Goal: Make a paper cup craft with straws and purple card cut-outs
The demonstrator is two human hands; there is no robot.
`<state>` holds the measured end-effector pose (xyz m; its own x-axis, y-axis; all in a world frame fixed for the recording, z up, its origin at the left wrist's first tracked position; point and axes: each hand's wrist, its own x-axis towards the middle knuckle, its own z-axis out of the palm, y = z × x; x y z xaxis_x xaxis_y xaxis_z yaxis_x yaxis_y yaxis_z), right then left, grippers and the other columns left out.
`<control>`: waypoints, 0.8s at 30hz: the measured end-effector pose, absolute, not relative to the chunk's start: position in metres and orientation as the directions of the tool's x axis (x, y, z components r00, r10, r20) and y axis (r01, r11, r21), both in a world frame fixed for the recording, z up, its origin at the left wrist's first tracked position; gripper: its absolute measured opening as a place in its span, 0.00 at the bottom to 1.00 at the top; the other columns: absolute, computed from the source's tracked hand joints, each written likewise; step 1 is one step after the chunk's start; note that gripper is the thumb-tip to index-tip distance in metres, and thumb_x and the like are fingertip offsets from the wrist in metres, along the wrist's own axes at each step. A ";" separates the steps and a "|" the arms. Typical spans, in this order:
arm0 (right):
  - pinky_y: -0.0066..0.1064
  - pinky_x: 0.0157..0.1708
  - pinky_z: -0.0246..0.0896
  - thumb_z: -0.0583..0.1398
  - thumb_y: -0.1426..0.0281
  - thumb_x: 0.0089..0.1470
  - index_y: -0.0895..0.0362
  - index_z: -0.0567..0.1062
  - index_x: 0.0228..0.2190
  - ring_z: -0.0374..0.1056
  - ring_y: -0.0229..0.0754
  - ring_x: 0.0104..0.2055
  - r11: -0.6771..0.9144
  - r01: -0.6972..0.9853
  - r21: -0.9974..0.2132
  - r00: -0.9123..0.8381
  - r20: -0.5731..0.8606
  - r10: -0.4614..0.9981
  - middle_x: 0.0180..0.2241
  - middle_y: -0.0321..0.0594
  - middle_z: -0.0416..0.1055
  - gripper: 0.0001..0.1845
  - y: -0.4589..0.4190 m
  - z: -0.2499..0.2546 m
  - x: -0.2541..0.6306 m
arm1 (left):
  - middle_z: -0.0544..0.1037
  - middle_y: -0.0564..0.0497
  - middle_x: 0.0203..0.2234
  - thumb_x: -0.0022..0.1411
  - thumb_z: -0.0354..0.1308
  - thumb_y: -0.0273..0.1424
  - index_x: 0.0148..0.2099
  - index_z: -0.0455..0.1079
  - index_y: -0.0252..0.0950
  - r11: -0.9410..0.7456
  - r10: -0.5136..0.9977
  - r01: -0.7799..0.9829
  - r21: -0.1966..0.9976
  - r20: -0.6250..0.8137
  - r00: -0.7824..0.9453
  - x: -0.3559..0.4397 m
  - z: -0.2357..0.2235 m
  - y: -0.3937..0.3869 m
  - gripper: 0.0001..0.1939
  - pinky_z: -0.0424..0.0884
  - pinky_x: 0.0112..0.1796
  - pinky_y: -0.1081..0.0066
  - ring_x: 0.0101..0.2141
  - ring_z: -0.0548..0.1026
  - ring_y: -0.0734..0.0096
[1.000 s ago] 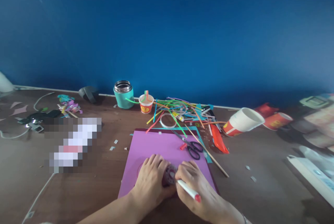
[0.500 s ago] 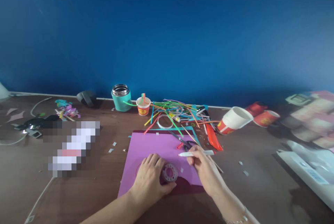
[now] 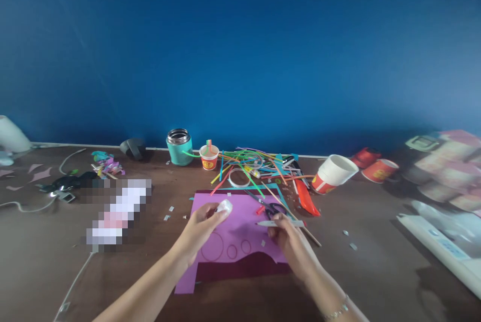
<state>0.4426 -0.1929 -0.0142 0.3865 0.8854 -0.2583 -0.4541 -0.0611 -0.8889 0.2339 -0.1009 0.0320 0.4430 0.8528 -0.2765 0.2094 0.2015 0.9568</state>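
Observation:
My left hand (image 3: pixel 200 226) is closed around a small whitish roll of tape (image 3: pixel 225 207), raised over the purple sheet (image 3: pixel 240 222). My right hand (image 3: pixel 288 237) grips a slim white marker (image 3: pixel 267 223) with red ends, held almost level above the sheet's right side. One large red circle (image 3: pixel 212 247) and two smaller ones are drawn on the sheet, whose near edge is cut in a wave. Just behind the right hand lie dark-handled scissors (image 3: pixel 276 208) and a red cap (image 3: pixel 260 210).
Colourful strips (image 3: pixel 244 159) are heaped at the back, near a teal flask (image 3: pixel 179 149) and a small paper cup (image 3: pixel 209 156). Stacked paper cups (image 3: pixel 332 174) lean at the right, by a red strip (image 3: pixel 307 199). Paper scraps dot the table, and a wooden stick (image 3: pixel 311 237) lies beside my right hand.
My left hand has lifted the tape roll off the sheet and moved left and up, uncovering the drawn circles. The marker stays in my right hand. The view has shifted slightly.

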 end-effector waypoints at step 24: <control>0.29 0.23 0.55 0.62 0.56 0.45 0.57 0.73 0.23 0.63 0.40 0.24 -0.194 -0.227 -0.954 0.350 -0.266 0.898 0.19 0.36 0.69 0.16 -0.169 -0.009 0.395 | 0.74 0.49 0.31 0.51 0.60 0.44 0.41 0.69 0.32 0.121 0.856 0.083 0.989 -0.146 0.496 0.194 -0.009 -0.055 0.22 0.75 0.35 0.65 0.32 0.76 0.68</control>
<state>0.3953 -0.1688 -0.0092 0.3502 0.8981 -0.2661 -0.2268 -0.1944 -0.9544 0.1941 -0.0548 -0.0089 0.4957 0.8561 -0.1464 0.0828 0.1212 0.9892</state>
